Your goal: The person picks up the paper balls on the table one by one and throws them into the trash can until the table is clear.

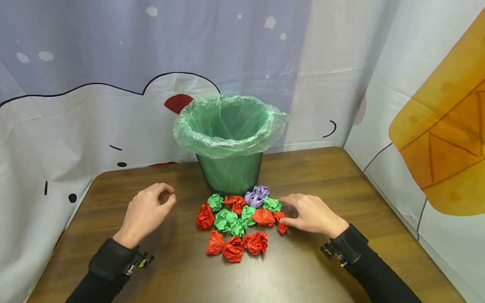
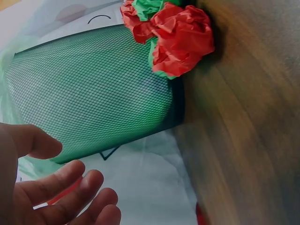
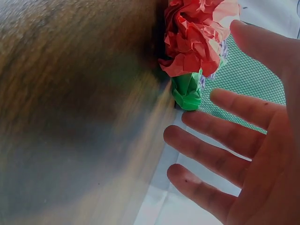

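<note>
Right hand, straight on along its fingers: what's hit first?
Probably the green paper ball just ahead of the right hand. The small red paper ball by its thumb might come first; depth there is unclear.

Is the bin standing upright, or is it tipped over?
Upright: the bin stands on the table, base down and open top up.

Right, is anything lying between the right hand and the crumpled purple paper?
Yes: in the head view, a crumpled green paper ball lies between the right hand and the crumpled purple paper, just beside the index fingertip.
</note>
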`<state>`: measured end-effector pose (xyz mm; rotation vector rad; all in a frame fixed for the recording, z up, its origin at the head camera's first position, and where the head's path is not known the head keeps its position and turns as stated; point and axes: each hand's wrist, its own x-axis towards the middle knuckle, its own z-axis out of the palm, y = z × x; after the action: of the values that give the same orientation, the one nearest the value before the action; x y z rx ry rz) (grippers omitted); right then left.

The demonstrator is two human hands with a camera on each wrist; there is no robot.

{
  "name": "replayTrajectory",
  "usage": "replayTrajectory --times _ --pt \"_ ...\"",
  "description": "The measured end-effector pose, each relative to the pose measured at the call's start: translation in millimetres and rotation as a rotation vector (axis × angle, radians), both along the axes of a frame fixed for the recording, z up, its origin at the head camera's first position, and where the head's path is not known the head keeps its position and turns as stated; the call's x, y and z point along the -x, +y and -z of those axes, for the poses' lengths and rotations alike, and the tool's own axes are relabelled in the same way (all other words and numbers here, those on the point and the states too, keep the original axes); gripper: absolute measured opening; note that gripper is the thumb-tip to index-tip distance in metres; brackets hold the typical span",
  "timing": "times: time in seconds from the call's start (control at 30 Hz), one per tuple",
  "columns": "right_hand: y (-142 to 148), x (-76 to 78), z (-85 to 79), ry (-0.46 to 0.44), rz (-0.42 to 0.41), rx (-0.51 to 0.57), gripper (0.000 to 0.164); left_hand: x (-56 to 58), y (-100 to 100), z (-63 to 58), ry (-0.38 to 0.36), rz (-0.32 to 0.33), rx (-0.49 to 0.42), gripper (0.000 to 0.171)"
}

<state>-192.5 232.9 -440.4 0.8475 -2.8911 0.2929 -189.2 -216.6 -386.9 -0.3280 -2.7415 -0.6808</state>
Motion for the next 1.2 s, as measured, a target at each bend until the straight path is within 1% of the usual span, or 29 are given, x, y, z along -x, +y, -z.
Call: replayTrajectory --times 0.2,0.43,0.67,0.83,0.97,1.07,1.2 --pt "-2 -0.5 1.4 -0.034 -0.003 0.01 0.062 -3.3 0 6.7 -0.006 -0.003 -0.002 0.017" --pt "-6 1.0 4.8 -0.109 0.004 0.021 0.059 -5.6 -1 14.4 -0.025 -0.009 -0.012 0.016" --pt "-9 3.3 7.5 -0.154 0.002 0.037 0.054 -6.9 -1 17.8 -0.045 -0.015 -0.02 0.016" --pt "-9 3.7 8.7 -0.187 -0.019 0.051 0.052 -7.2 -1 22.0 -0.052 -0.017 -0.02 0.015" --pt "-9 3.3 10.8 -0.177 -0.052 0.062 0.045 -7.4 -1 24.7 -0.054 -0.018 -0.021 0.015" --pt "-9 3.4 11.9 -0.148 -0.081 0.068 0.038 -7.6 -1 26.2 -0.058 -0.018 -0.022 0.016" --pt "-8 4.9 10.2 -0.126 -0.098 0.081 0.034 -6.8 -2 26.4 -0.052 -0.018 -0.022 0.016"
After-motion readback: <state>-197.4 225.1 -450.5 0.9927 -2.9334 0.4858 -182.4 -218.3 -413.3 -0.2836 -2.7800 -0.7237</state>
